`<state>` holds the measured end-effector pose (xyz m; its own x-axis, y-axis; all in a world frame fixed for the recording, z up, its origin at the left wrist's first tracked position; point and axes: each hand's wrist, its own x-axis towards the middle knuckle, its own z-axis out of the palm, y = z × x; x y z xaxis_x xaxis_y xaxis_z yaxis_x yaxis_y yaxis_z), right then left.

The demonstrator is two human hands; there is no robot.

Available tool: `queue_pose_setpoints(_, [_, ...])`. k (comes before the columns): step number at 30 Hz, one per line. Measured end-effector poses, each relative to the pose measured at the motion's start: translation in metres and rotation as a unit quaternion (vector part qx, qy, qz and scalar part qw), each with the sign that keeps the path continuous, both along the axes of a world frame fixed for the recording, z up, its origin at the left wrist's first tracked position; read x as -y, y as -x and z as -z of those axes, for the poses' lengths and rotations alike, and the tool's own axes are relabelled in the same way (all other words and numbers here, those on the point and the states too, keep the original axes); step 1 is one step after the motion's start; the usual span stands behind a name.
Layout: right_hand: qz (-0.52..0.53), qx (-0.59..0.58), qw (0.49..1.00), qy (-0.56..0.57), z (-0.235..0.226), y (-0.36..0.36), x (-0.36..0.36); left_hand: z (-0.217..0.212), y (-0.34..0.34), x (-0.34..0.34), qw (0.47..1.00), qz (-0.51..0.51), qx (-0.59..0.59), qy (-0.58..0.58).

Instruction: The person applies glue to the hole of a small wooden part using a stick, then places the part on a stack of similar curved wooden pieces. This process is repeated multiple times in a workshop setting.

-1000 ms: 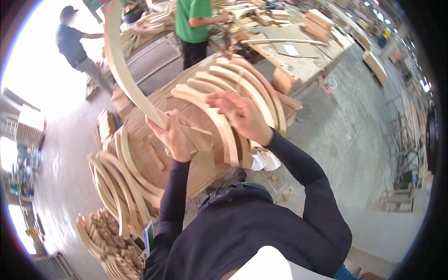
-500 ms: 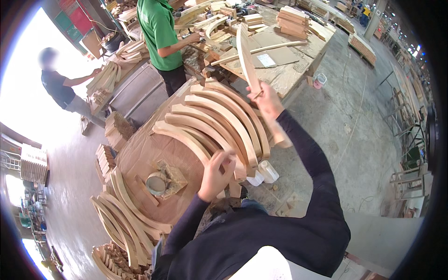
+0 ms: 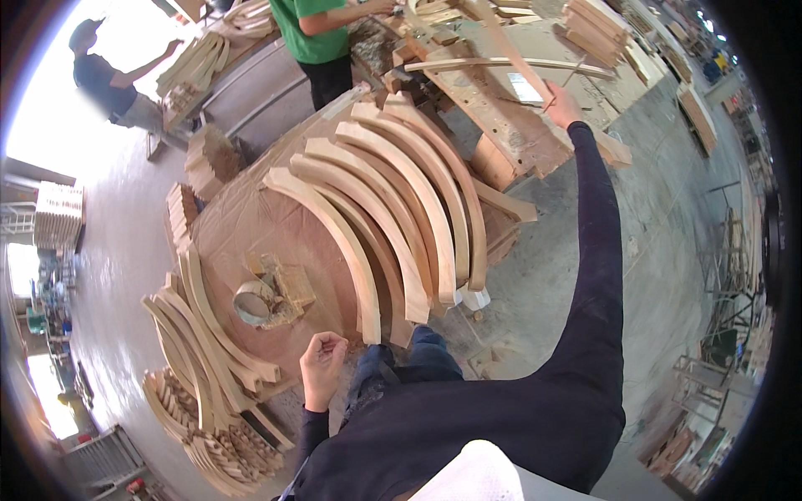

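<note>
At the far right, over the workbench, my right hand (image 3: 565,106) is closed around a long curved wooden piece (image 3: 505,40). A thin stick-like item (image 3: 575,73) shows at the same fingers; its kind is unclear. My left hand (image 3: 322,367) is raised near my body with its fingers curled in, and whatever may be inside is hidden. Just beyond it, several curved wooden pieces (image 3: 359,250) stand side by side on a cardboard-covered table (image 3: 292,225). A round container (image 3: 252,302) rests on a dusty block to the left.
More curved pieces (image 3: 219,334) lie at the table's left end, above a heap of small wooden parts (image 3: 225,459). The workbench (image 3: 522,138) carries stacked boards (image 3: 595,32). A person in green (image 3: 322,46) and another in dark clothes (image 3: 109,79) work at the far left.
My right hand has reached farther out and right with the curved piece, now over the workbench. My left hand has drawn back from the row of curved pieces toward my body.
</note>
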<state>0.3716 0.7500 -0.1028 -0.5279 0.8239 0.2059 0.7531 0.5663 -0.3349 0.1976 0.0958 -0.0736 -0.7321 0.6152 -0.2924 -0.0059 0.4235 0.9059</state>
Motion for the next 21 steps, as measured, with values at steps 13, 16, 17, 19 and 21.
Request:
queue_pose_setpoints(13, [-0.132,-0.072,0.987,0.061,0.006,0.037,0.038,-0.005,-0.009,-0.029,0.997,0.05,-0.03,0.043])
queue_pose_setpoints(16, [-0.13,-0.056,0.99,-0.007,0.021,0.052,0.07,0.017,-0.007,-0.027,0.995,0.071,-0.057,0.049])
queue_pose_setpoints(17, [-0.118,-0.031,0.993,-0.002,0.019,0.057,0.077,0.026,-0.005,-0.026,0.993,0.081,-0.072,0.054])
queue_pose_setpoints(19, [-0.089,0.017,0.996,0.008,0.014,0.059,0.081,0.051,0.0,-0.027,0.991,0.078,-0.103,0.043])
queue_pose_setpoints(21, [-0.139,-0.026,0.98,-0.138,0.02,0.055,0.08,0.068,0.007,-0.039,0.986,0.066,-0.121,0.092])
